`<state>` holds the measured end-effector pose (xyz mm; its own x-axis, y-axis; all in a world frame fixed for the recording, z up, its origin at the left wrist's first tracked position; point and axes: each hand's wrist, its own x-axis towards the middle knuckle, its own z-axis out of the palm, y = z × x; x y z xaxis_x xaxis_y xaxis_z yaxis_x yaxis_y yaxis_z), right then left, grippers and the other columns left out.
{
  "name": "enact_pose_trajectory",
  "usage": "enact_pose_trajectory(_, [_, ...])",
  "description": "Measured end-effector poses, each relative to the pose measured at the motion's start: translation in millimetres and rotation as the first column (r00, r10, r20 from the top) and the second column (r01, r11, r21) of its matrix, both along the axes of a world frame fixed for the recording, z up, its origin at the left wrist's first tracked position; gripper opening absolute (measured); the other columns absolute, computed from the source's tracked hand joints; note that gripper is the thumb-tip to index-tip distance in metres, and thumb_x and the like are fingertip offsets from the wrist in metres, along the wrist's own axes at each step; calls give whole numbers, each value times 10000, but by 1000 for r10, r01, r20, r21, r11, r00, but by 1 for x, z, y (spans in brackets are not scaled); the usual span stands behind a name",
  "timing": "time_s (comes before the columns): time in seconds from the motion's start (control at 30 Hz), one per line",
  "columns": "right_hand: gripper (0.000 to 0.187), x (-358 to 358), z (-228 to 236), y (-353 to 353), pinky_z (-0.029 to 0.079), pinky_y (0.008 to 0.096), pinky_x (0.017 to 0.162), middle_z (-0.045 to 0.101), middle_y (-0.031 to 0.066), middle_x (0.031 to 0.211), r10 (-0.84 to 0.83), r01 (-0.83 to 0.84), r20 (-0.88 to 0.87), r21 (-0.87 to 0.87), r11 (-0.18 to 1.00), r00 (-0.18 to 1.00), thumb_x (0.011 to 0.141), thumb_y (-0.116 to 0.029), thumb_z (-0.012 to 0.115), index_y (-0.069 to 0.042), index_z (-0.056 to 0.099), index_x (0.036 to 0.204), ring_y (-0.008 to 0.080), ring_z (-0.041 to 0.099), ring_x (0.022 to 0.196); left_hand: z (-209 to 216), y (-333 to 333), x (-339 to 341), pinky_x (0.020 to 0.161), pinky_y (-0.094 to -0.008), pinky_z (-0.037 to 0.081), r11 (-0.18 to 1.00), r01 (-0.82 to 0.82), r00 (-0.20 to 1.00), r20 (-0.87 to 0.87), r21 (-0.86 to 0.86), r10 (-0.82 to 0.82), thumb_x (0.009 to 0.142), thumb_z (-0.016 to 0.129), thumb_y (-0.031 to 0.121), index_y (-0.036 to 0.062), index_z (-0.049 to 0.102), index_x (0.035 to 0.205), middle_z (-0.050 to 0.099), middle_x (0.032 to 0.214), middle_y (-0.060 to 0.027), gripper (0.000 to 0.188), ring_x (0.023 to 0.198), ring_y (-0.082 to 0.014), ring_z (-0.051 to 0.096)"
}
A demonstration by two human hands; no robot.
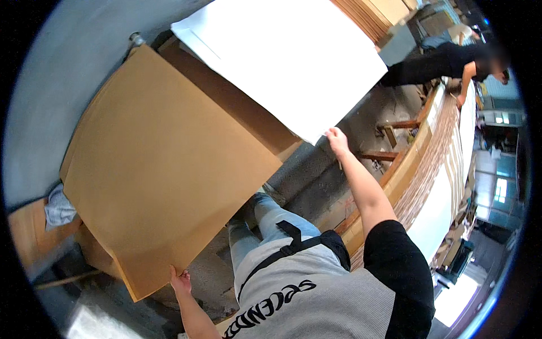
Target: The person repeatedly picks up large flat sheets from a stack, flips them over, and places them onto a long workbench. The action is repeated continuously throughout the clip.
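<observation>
A large brown cardboard sheet (169, 152) lies on a stack of similar sheets at the left. My left hand (180, 281) is closed on its near edge, close to the lower corner, thumb on top and the other fingers mostly hidden beneath. Farther off lies a big white sheet (288, 62), with more white edges showing under its left side. My right arm is stretched out, and my right hand (337, 141) pinches the white sheet's near edge by its right corner. Between the two sheets shows a strip of darker brown cardboard (226, 93).
On the right runs a long bench with a wooden frame (415, 155), bearing layered strips and white sheets. Another person (446, 62) in dark clothes leans over its far end. A grey wall (62, 96) borders the left; a grey cloth (59, 208) lies beside the cardboard stack.
</observation>
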<state>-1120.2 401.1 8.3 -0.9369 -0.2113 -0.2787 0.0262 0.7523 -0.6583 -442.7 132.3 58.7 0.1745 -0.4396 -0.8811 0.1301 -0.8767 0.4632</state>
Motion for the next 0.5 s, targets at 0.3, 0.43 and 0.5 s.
enact_pose_trajectory(0.3, [187, 57, 159, -117, 193, 178, 316, 443, -15, 623, 77, 321, 530, -616, 719, 844, 872, -221, 403, -83, 468, 764, 56, 326, 413, -32, 12, 14, 612, -322, 472, 996, -84, 989, -116, 32, 87, 781, 594, 303, 22, 450, 1049, 545, 873, -166, 414, 742, -277, 557])
enact_pose_trajectory(0.43, [206, 171, 205, -198, 195, 189, 318, 439, -11, 603, 262, 211, 556, -645, 735, 789, 870, -258, 433, -76, 483, 789, 58, 318, 408, -20, 16, -2, 643, -347, 482, 997, -41, 985, -172, -63, 30, 802, 550, 348, 52, 433, 1091, 536, 948, -160, 431, 786, -266, 561])
enact_pose_trajectory(0.5, [197, 246, 218, -245, 191, 185, 330, 422, -24, 608, 257, 214, 596, -604, 767, 760, 857, -269, 455, -98, 478, 762, 50, 323, 424, -17, 21, -2, 652, -352, 484, 997, -34, 973, -228, -69, 18, 806, 538, 358, 73, 427, 1110, 533, 974, -139, 431, 799, -256, 561])
